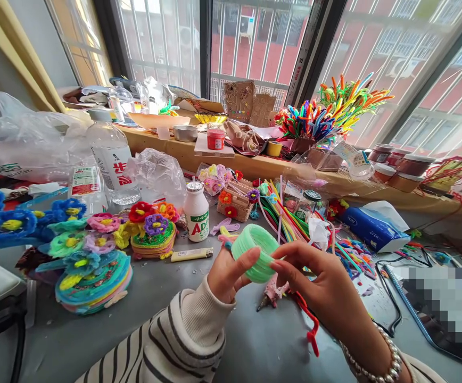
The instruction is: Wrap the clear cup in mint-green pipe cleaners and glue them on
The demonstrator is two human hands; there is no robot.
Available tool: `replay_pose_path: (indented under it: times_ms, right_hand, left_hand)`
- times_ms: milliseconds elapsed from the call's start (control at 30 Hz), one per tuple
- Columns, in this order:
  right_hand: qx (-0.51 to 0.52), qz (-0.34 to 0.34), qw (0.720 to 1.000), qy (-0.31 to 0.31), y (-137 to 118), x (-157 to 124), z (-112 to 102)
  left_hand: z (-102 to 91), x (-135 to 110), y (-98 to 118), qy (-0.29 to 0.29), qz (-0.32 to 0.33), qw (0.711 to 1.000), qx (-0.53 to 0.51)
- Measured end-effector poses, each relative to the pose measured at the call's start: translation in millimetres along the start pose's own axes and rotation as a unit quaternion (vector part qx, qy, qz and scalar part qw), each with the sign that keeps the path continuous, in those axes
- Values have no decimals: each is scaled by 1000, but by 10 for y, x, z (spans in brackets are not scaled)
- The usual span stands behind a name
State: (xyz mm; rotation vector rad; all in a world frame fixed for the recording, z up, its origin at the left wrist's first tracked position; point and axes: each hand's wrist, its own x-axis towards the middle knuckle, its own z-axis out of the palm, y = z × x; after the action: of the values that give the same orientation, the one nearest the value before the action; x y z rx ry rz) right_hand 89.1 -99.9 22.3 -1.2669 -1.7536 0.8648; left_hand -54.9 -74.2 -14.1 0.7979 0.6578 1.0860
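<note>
A pale green ring of coiled pipe cleaner [255, 254] is held above the grey table, tilted so its hollow inside shows. My left hand [227, 274] grips its left side, thumb in front and fingers behind. At the right rim, the thumb and fingertips of my right hand [314, 282] pinch the ring's edge. Beneath the hands lie a pink fuzzy piece with a dark tip [271, 293] and a red pipe cleaner [311, 324]. A yellow lighter [192, 254] rests left of my left hand.
Pipe-cleaner flowers on a round layered base [95, 287] stand left, beside a white drink bottle [197, 211]. Behind are a large clear bottle [115, 159] and bundled pipe cleaners [287, 210]. A blue tissue pack [374, 226] and a tablet-like device [406, 298] lie right.
</note>
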Motion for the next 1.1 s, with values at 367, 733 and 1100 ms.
replay_pose_path:
  times_ms: [367,733,1100]
  right_hand:
    - [-3,-27,1000,2,18,-16,-16]
    - [-14,-23,1000,3,36,-8,-9]
    - [-48,-29,998,-7,7,-6,-32]
  left_hand:
    - [37,6,-27,29,30,999,-18]
    - [42,-2,-22,29,40,998,-26]
    - [29,-4,-6,-29,33,998,-33]
